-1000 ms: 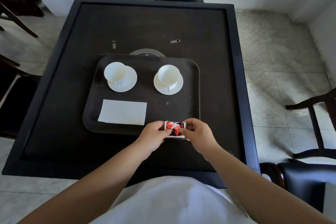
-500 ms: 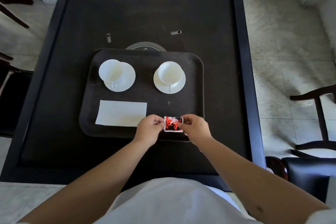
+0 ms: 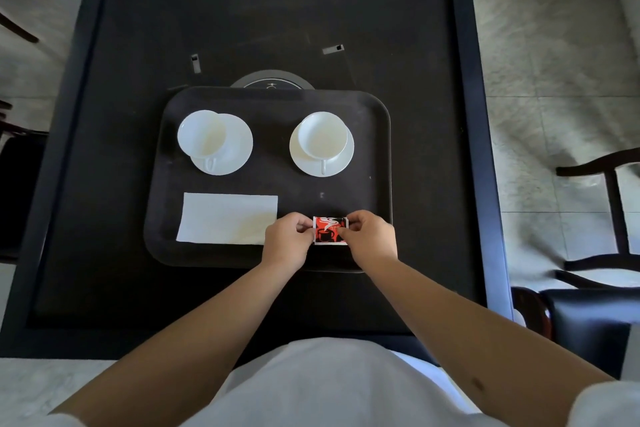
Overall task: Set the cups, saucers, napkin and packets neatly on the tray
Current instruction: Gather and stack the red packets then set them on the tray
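Black square table (image 3: 104, 184) bears the dark plastic tray (image 3: 381, 149). Your left hand (image 3: 287, 246) and right hand (image 3: 372, 241) pinch the red coffee packets (image 3: 329, 230) beside the white paper napkin (image 3: 225, 218); lay them square to it before letting go.

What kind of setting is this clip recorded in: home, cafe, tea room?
Probably a tea room or games parlour rather than a home kitchen. The square dark table has a raised frame and a round fitting at its centre, dark wooden chairs stand around it on a stone-patterned floor, and a serving tray holds cups.
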Motion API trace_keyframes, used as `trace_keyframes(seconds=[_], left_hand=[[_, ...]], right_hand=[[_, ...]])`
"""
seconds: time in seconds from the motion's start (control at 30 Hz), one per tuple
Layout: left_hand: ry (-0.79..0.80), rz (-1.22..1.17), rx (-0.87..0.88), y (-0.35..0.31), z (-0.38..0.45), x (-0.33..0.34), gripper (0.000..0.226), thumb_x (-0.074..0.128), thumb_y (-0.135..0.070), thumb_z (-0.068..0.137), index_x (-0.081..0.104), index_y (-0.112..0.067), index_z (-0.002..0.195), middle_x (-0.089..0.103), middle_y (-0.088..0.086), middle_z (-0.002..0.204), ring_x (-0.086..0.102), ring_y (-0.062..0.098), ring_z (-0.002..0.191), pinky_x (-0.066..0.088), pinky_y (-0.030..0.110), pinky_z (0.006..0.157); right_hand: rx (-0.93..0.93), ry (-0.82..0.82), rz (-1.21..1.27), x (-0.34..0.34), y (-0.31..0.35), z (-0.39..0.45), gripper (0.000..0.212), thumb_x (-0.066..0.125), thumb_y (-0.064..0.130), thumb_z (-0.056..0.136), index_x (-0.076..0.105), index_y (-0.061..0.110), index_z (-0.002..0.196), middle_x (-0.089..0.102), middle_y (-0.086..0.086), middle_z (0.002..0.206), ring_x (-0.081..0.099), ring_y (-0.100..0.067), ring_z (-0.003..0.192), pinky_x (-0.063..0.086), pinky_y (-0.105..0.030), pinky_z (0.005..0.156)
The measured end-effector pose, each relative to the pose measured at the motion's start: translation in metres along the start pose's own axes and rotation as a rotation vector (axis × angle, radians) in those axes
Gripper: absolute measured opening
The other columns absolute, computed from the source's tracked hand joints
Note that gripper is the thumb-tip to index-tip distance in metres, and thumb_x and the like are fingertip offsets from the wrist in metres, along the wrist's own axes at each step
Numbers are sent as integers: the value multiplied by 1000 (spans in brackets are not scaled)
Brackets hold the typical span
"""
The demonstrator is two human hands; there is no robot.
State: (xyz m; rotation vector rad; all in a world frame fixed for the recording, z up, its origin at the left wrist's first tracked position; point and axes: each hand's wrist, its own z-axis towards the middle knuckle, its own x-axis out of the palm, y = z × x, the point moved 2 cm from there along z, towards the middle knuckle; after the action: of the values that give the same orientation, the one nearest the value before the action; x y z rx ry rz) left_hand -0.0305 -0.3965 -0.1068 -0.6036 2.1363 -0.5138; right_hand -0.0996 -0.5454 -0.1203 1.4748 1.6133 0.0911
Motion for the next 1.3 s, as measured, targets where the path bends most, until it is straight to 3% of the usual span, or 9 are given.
trace_keyframes(seconds=[0.33, 0.53, 0.7, 0.87, 1.03, 1.2, 1.3], left_hand=[[3, 92, 9, -5, 4, -1, 2, 69, -23, 91, 69, -24, 92, 70, -4, 88, 65, 11, 80, 46, 21, 65], [-1, 81, 18, -6, 1, -2, 6, 69, -20, 91, 67, -25, 87, 70, -4, 86, 63, 8, 77, 38, 15, 59], [8, 56, 11, -5, -1, -2, 9, 69, -15, 89, 67, -23, 91, 68, -4, 91, 62, 10, 84, 41, 15, 60], [-3, 47, 20, -3, -2, -2, 13, 69, -14, 90, 64, -26, 89, 65, -6, 91, 57, 6, 79, 39, 13, 60], [-13, 40, 27, -2, -4, -1, 12, 69, -14, 90, 70, -18, 101, 71, 0, 101, 61, 8, 85, 41, 13, 63], [-35, 51, 32, -2, -7, -6, 17, 64, -18, 93, 70, -16, 109, 70, 1, 108, 55, 6, 86, 36, 11, 64], [-22, 70, 47, -2, -12, -12, 31, 62, -21, 94, 62, -15, 125, 68, 3, 118, 58, 10, 95, 42, 17, 74]], right_hand=[[-16, -9, -12, -1, -2, 0, 25, 76, 29, 84, 66, 22, 106, 63, 12, 77, 60, -3, 70, 41, -15, 56], [-22, -9, -17, -2, -1, -1, 24, 75, 28, 85, 68, 20, 106, 62, 14, 77, 59, -1, 70, 38, -13, 55], [-19, -2, -24, -2, -1, -2, 25, 74, 26, 85, 69, 18, 108, 64, 12, 82, 61, -3, 74, 44, -15, 59], [-15, -14, -41, -3, 0, -2, 24, 74, 27, 85, 70, 18, 107, 62, 13, 77, 59, -1, 70, 42, -15, 56], [-5, -6, -58, -3, 2, -1, 25, 74, 27, 85, 71, 17, 108, 67, 8, 82, 61, -4, 72, 41, -14, 56], [-13, -13, -52, -7, 4, -4, 30, 74, 30, 85, 70, 14, 111, 59, 18, 72, 57, 2, 67, 38, -11, 54], [-29, -1, -72, -12, 5, -8, 42, 73, 32, 86, 64, 14, 123, 62, 13, 85, 55, -1, 74, 35, -9, 57]])
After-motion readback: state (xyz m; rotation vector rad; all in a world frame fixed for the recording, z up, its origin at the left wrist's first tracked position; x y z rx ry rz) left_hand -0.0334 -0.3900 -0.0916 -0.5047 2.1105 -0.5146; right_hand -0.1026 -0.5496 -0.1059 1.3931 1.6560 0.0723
